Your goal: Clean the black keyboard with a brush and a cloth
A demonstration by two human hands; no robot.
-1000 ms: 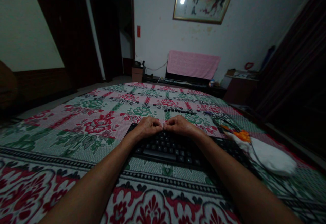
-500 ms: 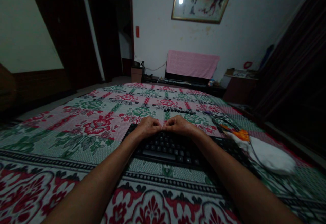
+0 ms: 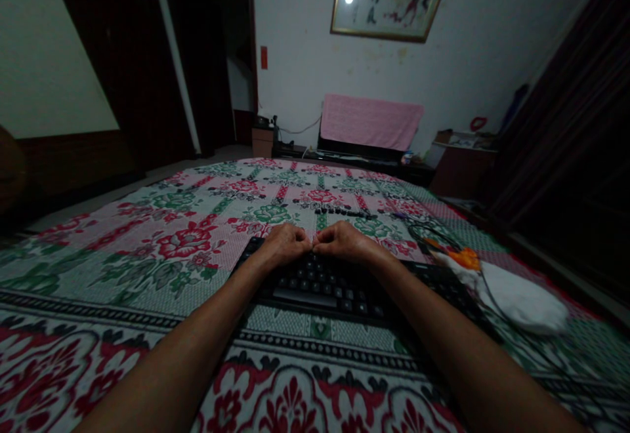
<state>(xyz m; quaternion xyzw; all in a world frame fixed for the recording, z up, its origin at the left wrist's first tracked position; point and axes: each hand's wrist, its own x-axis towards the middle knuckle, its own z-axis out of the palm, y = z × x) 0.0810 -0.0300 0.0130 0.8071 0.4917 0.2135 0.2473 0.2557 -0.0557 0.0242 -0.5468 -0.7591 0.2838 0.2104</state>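
Observation:
A black keyboard (image 3: pixel 305 295) lies on the flowered bedspread (image 3: pixel 132 315), partly covered by my forearms. Over its upper rows my left hand (image 3: pixel 287 243) is closed, thumb and fingertips pinched together. My right hand (image 3: pixel 344 241) faces it in a similar pinch, and the fingertips of both nearly meet. Whatever sits between the fingers is too small or hidden to make out. Beyond the hands, a row of small black keycaps (image 3: pixel 344 212) lies on the cloth.
To the right are a white cloth (image 3: pixel 524 298), an orange piece (image 3: pixel 465 258) and a dark cable (image 3: pixel 423 229). Past the bed's far edge stands a low cabinet with a pink towel (image 3: pixel 371 121) draped over something. A framed picture (image 3: pixel 391 0) hangs on the wall.
The view has shifted very slightly. Both hands stay pinched at nearly the same spot above the keyboard, with hardly any movement of the fingers.

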